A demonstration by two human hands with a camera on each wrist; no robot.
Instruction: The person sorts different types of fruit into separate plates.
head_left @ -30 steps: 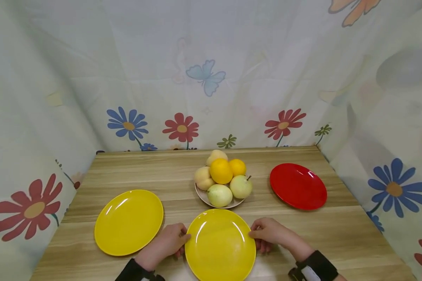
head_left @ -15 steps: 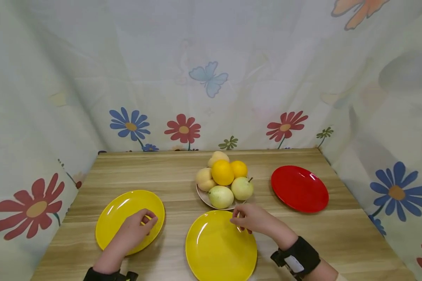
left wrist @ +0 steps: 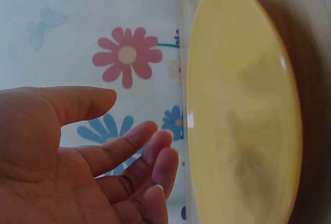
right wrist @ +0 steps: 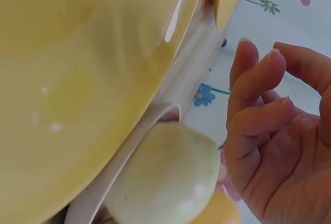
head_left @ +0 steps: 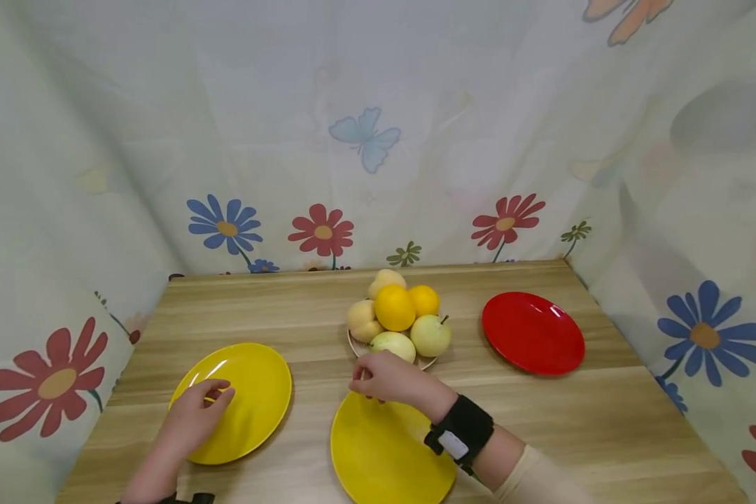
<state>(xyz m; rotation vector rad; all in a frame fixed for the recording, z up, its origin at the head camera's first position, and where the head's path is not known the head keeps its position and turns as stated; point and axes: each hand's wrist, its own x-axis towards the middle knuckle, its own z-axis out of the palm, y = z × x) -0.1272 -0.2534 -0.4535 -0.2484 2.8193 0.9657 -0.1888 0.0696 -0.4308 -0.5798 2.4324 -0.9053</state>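
Observation:
My left hand (head_left: 192, 416) hovers over the left yellow plate (head_left: 255, 399), fingers loosely bent and holding nothing. In the left wrist view a gap shows between its fingers and that plate (left wrist: 238, 105). My right hand (head_left: 393, 378) is above the far edge of the middle yellow plate (head_left: 384, 455), loosely curled around nothing. It covers part of the small fruit plate behind. On that plate are a green pear (head_left: 431, 336), another pale pear (head_left: 395, 344), an orange (head_left: 395, 308), a second orange (head_left: 425, 300) and peach-like fruits (head_left: 364, 320). The right wrist view shows a pear (right wrist: 165, 175) near the hand.
A red plate (head_left: 533, 333) lies at the right on the wooden table (head_left: 277, 301). A flowered cloth (head_left: 416, 140) hangs behind the table and along both sides.
Both hands let go of the middle yellow plate's rim. The left hand moved left over the left plate. The right hand rose and moved left across the middle plate toward the fruit.

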